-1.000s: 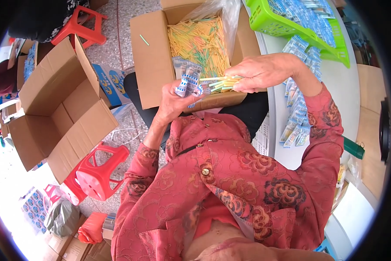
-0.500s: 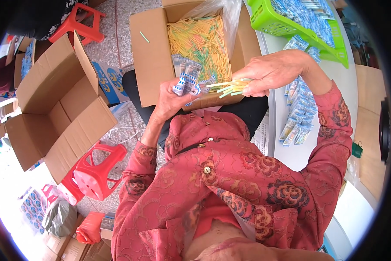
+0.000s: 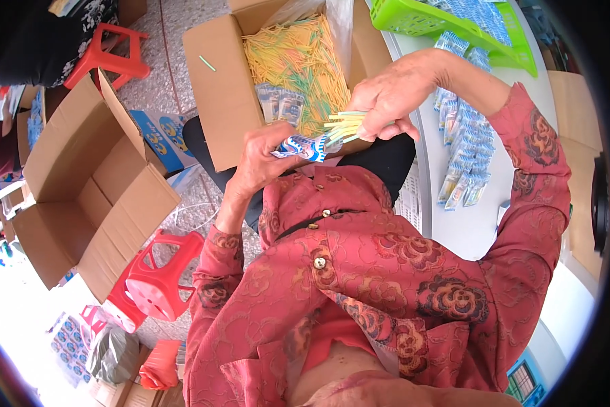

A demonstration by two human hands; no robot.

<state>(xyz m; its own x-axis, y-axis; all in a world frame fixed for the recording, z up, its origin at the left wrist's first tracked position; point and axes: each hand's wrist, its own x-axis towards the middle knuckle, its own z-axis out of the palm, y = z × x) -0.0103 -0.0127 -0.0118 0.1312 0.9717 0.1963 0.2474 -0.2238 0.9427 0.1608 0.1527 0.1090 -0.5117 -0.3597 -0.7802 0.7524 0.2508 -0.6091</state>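
My left hand (image 3: 259, 154) grips a small blue-and-white plastic packet (image 3: 303, 147), its end pointing right. Close beside that end, my right hand (image 3: 394, 95) pinches a bundle of thin yellow and pale-green sticks (image 3: 345, 123); the bundle's left tips meet or overlap the packet's end. Both hands are over the near edge of an open cardboard carton (image 3: 213, 102), which holds a heap of loose sticks (image 3: 291, 61) like those in my hand. Just beyond my left fingers, several clear packets (image 3: 281, 104) rest over the heap; whether my fingers also touch them, I cannot tell.
On the white table (image 3: 447, 227) at right lie rows of filled packets (image 3: 471, 159), below a green basket (image 3: 420, 24) full of more. An empty carton (image 3: 91, 186) stands open at left, near red plastic stools (image 3: 159, 288). A person in dark clothing (image 3: 44, 47) is at upper left.
My left hand has turned the blue-and-white packet to the right. The stick bundle has come nearer to the packet's end, and the right hand's fingers have shifted on it. The view has moved slightly.
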